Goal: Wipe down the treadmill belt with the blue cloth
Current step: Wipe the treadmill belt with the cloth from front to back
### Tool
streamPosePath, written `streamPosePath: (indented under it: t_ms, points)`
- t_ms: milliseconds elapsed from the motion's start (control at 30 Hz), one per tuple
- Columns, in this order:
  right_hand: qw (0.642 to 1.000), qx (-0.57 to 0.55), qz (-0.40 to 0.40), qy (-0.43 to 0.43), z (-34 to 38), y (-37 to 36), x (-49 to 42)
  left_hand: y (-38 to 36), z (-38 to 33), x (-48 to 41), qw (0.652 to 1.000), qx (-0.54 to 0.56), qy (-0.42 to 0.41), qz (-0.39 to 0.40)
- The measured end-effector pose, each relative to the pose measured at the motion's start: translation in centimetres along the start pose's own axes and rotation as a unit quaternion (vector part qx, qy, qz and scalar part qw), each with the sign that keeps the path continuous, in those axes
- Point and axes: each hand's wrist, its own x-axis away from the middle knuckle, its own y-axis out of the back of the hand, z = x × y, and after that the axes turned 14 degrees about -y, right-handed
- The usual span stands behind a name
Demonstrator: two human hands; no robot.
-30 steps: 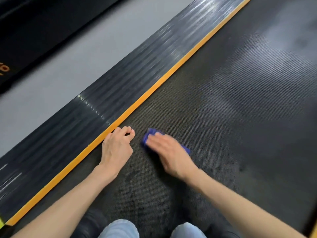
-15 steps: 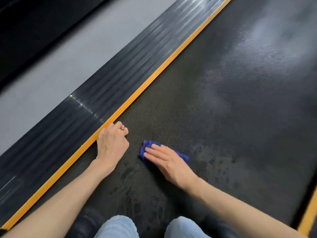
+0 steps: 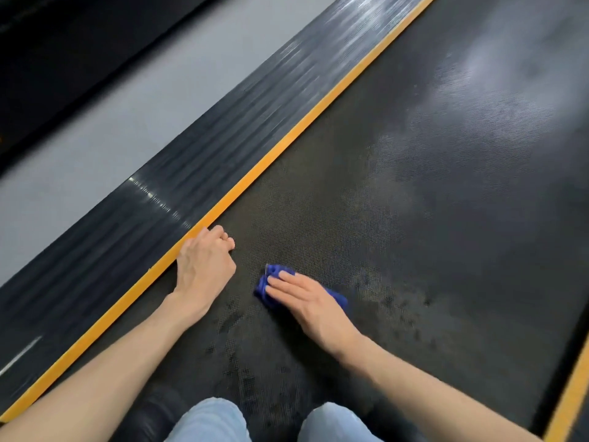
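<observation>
Treadmill belt [image 3: 398, 186]: black and textured, it ran along the right side of the orange strip [image 3: 287, 138], with dark blotches [image 3: 395, 298] on its surface.
Blue cloth [image 3: 274, 272]: it lay bunched on the belt, right of the orange strip and apart from it, mostly covered by a hand.
Right hand [image 3: 309, 301]: it pressed flat on the cloth; its grip was apart, fingers straight and close together.
Left hand [image 3: 205, 266]: it rested on the belt just beside the orange strip; its grip was together, fingers curled under, holding nothing.
Side rail [image 3: 223, 138]: dark and ribbed, it bordered the strip's far side, with grey floor [image 3: 111, 122] beyond.
</observation>
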Motion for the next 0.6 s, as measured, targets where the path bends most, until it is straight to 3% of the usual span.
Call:
streamPosePath:
  t_ms: [100,133,200,267,300,367,467,600]
  points:
    - [0.997,-0.035,0.032,0.054,-2.8,1.4,-0.1,0.1,0.1,-0.2,1.0,0.009,0.021,-0.006]
    - [0.998,-0.065,0.015,0.015,-3.9,3.3,-0.8,0.1,0.0,-0.2,1.0,0.012,0.025,-0.005]
    - [0.985,-0.017,-0.132,-0.106,-7.6,7.0,-2.6,0.2,-0.1,-0.1,0.999,0.016,0.029,-0.004]
    - [0.945,-0.029,-0.211,-0.249,-9.8,9.2,-3.3,0.3,-0.3,-0.2,1.0,0.016,0.026,0.005]
    - [0.928,-0.011,-0.261,-0.265,-9.9,8.6,-3.6,0.3,-0.4,-0.2,1.0,0.011,0.021,0.012]
    - [0.938,-0.001,-0.264,-0.226,-7.3,5.8,-3.6,0.5,-0.6,-0.5,0.999,-0.005,0.017,0.028]
    - [0.988,0.043,-0.128,-0.069,-1.8,0.5,-2.1,0.6,-1.1,-0.8,0.999,-0.018,0.022,0.044]
    - [0.987,0.123,-0.027,0.097,-4.5,1.8,-1.8,0.9,-1.1,-1.3,0.998,-0.01,0.037,0.043]
